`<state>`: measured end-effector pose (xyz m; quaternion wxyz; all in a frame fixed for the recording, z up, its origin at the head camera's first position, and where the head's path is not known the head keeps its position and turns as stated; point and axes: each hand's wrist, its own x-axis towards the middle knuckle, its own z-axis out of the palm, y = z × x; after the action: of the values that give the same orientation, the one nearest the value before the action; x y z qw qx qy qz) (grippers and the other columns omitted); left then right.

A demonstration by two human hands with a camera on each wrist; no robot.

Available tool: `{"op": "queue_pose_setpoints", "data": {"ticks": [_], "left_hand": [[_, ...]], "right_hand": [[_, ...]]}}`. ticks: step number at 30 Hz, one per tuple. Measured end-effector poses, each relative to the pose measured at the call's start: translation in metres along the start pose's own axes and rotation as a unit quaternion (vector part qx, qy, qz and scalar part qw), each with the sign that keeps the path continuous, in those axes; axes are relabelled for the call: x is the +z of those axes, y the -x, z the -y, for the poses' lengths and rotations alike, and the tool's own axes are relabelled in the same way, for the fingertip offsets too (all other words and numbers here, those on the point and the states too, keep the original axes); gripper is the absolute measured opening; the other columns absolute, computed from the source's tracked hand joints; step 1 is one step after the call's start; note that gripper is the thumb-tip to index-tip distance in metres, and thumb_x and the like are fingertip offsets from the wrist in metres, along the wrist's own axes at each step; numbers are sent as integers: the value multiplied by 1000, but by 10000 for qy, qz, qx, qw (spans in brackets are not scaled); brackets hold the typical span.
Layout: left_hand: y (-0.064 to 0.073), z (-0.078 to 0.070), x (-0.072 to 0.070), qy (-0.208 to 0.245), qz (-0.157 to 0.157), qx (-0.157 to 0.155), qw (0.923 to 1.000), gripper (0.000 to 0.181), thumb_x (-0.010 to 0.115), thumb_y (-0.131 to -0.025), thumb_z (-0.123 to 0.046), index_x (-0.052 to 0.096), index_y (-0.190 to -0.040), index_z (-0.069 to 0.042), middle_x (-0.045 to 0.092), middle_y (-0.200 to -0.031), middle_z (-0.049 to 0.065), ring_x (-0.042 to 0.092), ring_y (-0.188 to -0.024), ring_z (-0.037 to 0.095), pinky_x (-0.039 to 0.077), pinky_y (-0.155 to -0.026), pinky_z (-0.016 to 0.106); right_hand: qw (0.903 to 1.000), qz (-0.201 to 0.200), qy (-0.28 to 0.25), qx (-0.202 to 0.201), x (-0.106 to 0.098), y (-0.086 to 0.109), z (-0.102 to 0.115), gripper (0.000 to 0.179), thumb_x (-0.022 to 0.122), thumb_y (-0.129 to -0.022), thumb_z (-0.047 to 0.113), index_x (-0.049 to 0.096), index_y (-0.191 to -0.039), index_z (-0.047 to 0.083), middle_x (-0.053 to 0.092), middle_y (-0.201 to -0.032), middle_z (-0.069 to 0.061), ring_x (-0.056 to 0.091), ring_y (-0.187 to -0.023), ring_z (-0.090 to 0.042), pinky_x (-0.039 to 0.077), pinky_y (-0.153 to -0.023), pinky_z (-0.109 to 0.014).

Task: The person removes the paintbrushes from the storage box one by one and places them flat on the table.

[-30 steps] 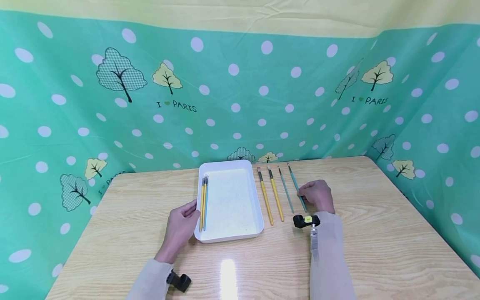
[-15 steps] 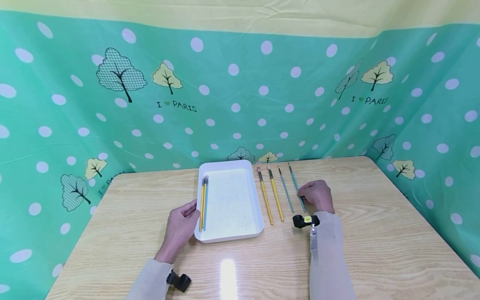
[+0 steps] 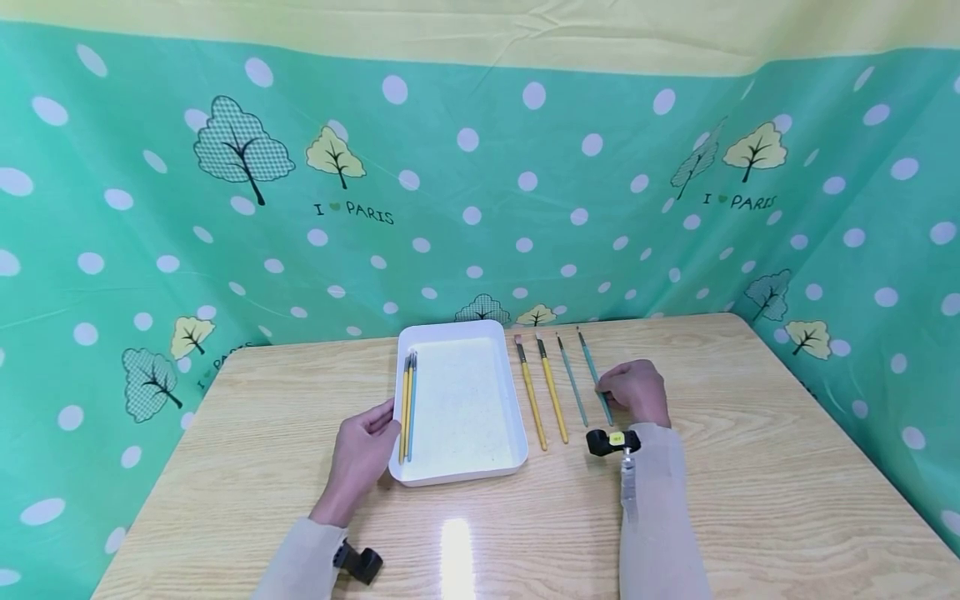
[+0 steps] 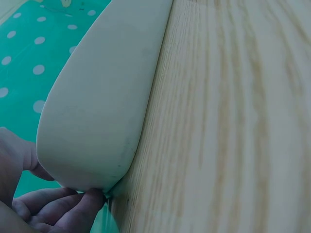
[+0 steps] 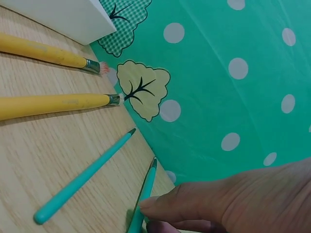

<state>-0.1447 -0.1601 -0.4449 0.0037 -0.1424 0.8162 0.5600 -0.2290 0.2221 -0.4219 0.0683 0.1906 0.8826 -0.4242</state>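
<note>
At the left side of a white tray (image 3: 468, 479), my left hand (image 3: 362, 450) pinches the wall, thumb at the rim and fingers outside. In the left wrist view those fingers (image 4: 80, 208) press against the tray's outer side (image 4: 97, 97). Several thin paintbrushes (image 3: 408, 408), yellow and blue, lie inside along the left wall. My right hand (image 3: 636, 390) pinches the rightmost teal paintbrush (image 3: 588, 357) on the table, thumb and fingertips around its handle; the right wrist view shows the thumb on this brush (image 5: 148, 182). Left of it lies another teal paintbrush (image 3: 572, 379).
Two yellow paintbrushes, one with a pinkish tip (image 3: 531, 392) and one with a pale tip (image 3: 552, 387), lie between the tray and the teal ones. Behind the wooden table (image 3: 750, 467) hangs a green dotted curtain (image 3: 480, 167).
The rightmost teal paintbrush has shifted very slightly in my right hand's pinch, its angle a touch different. My left hand and the tray have stayed in place.
</note>
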Motion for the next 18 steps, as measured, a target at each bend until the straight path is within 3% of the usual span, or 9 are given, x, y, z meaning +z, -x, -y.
{"op": "queue_pose_setpoints", "data": {"ticks": [13,18], "left_hand": [[-1,-1,1,-13,-27,-31,10000,47,53,-99,-14,53,-146,-6,58,-148,18,59,-135,31,54,-109,37],[-1,-1,1,-7,-40,-20,10000,47,54,-99,-13,54,-145,-5,58,-147,18,59,-135,31,53,-109,36]], "right_hand": [[9996,55,-259,6,-5,6,7,24,67,-95,18,76,-108,0,76,-95,-13,67,-86,-24,54,-70,-30],[9991,115,-400,25,-5,7,13,25,65,-96,19,74,-111,1,75,-99,-14,67,-84,-22,55,-71,-29]]}}
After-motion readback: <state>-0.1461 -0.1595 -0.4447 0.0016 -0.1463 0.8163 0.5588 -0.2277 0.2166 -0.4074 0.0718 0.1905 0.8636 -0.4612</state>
